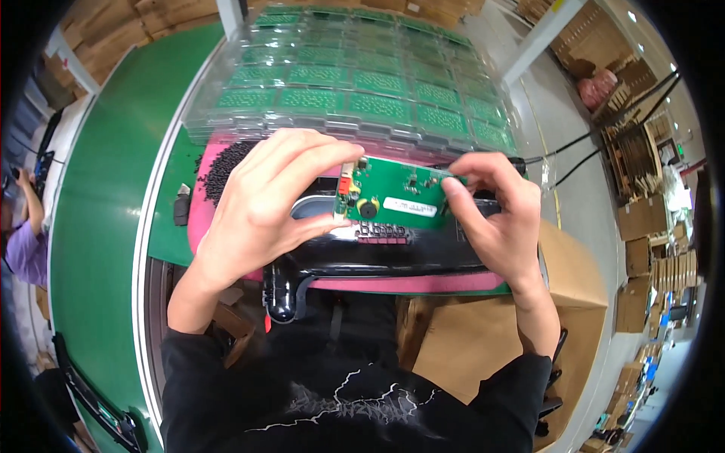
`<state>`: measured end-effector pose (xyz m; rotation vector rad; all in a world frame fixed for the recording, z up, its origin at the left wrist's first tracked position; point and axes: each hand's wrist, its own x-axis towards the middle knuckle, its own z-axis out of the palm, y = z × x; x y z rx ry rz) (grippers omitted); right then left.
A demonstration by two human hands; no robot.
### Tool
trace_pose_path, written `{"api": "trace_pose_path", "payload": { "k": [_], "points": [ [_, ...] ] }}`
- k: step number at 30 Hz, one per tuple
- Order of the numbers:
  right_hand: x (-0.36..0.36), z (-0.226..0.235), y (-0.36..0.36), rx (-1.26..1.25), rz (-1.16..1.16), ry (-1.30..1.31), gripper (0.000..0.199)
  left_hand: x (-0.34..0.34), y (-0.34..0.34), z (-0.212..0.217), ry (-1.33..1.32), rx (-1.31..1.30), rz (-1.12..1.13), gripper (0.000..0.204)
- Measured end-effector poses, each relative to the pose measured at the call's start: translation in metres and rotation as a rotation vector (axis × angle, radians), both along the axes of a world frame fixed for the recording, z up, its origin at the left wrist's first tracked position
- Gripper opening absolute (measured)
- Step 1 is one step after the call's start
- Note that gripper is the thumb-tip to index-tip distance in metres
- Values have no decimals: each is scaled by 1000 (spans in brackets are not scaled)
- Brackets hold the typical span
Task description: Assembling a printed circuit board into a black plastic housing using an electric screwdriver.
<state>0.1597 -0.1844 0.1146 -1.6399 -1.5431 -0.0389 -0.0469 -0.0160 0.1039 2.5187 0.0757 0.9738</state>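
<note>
Between my two hands is a green circuit board (400, 185), held above the bench. It carries a white label, a round black buzzer, and red and white connectors along its left end. My left hand (276, 192) grips that left end between thumb and fingers. At the opposite end, my right hand (495, 208) pinches the board's edge between thumb and forefinger. Under the board lies a glossy black plastic housing (355, 260) with a curved arm at its left, resting on a pink mat (423, 283). Part of the housing is hidden by the board and my hands.
Clear plastic trays (355, 90) of green boards are stacked behind the mat. Small black screws (226, 170) lie heaped at left. A green conveyor (98, 219) runs along the left, with another person (34, 234) beyond. An open cardboard box (461, 340) stands at front right.
</note>
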Motion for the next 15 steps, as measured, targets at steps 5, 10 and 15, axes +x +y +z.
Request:
{"api": "trace_pose_path", "payload": {
  "k": [5, 10, 15],
  "points": [
    [-9, -23, -50, -274, 4, 522, 14, 7, -13, -23, 147, -139, -197, 61],
    [-14, -55, -70, -520, 224, 464, 69, -3, -20, -61, 372, -314, -247, 55],
    [12, -90, -44, -432, 79, 311, 59, 13, -5, -76, 611, -446, -91, 53]
  ]
}}
